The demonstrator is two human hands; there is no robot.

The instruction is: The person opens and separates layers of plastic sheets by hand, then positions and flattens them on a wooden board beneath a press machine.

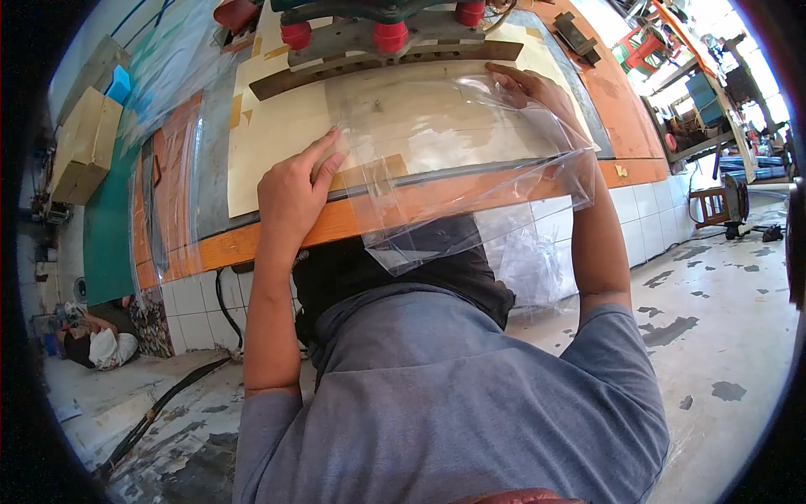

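A clear plastic sheet (437,126) lies over a cream board (290,126) on the workbench, its near part hanging past the front edge. Beside the sheet's left edge, my left hand (295,186) rests with fingers stretched and thumb apart. At the far right of the sheet is my right hand (531,86), fingers extended toward the press; the film's curled right side overlaps my wrist and forearm. Just beyond the sheet, a curved metal bar (386,71) sits low beneath a green press head with red round fittings (390,38).
More clear film (172,181) lies at the bench's left, near a cardboard box (86,144). A metal block (576,38) sits at the back right. Crumpled clear plastic (529,256) hangs below the bench's orange edge (239,250). A person (101,344) is low at far left.
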